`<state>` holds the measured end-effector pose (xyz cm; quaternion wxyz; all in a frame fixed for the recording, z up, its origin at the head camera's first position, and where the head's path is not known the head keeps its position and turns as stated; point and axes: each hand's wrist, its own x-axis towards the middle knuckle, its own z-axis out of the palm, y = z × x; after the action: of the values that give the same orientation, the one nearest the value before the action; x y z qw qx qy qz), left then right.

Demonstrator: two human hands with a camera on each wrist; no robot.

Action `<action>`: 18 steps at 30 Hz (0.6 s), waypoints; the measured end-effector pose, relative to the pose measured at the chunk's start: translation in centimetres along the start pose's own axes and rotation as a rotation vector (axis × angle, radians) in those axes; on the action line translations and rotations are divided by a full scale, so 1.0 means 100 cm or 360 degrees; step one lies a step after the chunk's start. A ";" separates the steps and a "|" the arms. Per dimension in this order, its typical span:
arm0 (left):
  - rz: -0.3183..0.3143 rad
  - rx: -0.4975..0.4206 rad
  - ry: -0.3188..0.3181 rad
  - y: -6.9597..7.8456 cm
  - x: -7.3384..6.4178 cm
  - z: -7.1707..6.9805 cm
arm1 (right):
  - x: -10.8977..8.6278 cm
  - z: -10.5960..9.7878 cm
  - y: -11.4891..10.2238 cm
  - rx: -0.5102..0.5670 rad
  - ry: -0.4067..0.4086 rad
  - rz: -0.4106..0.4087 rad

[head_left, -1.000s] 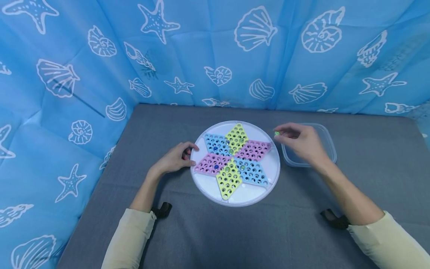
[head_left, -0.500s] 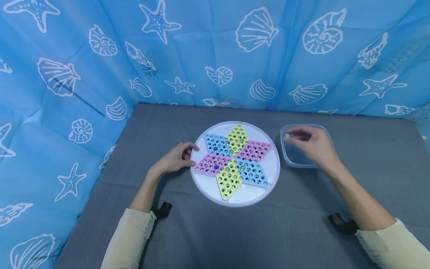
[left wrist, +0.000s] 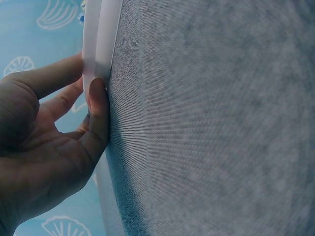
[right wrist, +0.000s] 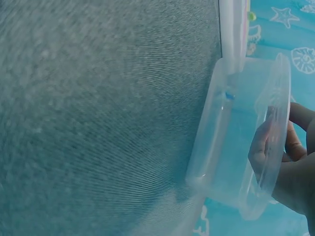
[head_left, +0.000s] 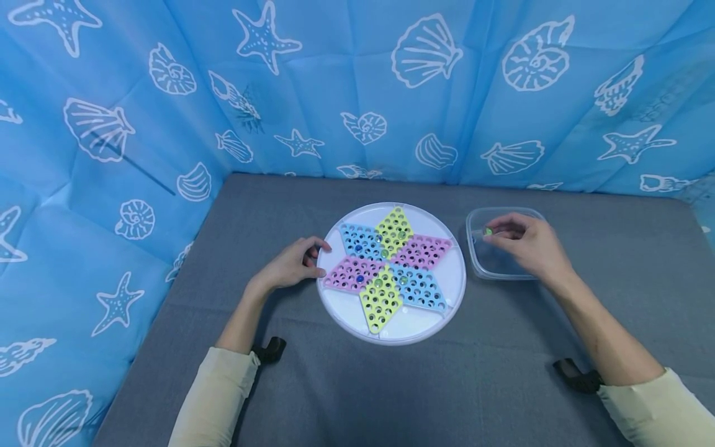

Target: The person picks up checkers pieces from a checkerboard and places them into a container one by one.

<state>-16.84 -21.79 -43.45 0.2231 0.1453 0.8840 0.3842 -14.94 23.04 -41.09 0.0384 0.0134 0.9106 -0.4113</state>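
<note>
A round white Chinese checkers board [head_left: 416, 320] with a blue, pink and yellow six-pointed star of holes lies on the table. Several blue and green marbles sit in holes near its middle. My left hand [head_left: 290, 262] holds the board's left rim; in the left wrist view its thumb and a finger touch the white rim [left wrist: 103, 34]. Over the clear plastic box [head_left: 477, 264], my right hand [head_left: 530, 245] pinches a green marble [head_left: 488, 231] between thumb and fingertips. Through the box wall [right wrist: 236, 142], the right wrist view shows those fingers inside the opening and something small and blue low down.
The box stands just right of the board on a grey cloth-covered table [head_left: 402, 397]. A blue curtain [head_left: 329, 81] with white shell and starfish prints hangs along the back and left side.
My right hand has moved right with the green marble, from between the board and box to over the box. My left hand has stayed at the board's rim.
</note>
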 end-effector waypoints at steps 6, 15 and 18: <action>-0.0020 0.0011 0.0002 0.000 0.000 0.000 | 0.005 0.000 0.003 -0.0022 -0.0034 0.0035; -0.0045 0.0037 0.0011 0.000 0.001 0.001 | 0.016 0.002 0.007 -0.0047 -0.0137 0.0124; -0.0049 0.0036 0.0013 0.000 0.001 0.001 | 0.020 0.002 0.009 -0.0047 -0.0168 0.0156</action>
<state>-16.86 -21.64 -43.52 0.2237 0.1327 0.8914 0.3712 -16.82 23.44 -42.08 0.1066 0.0358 0.9115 -0.3957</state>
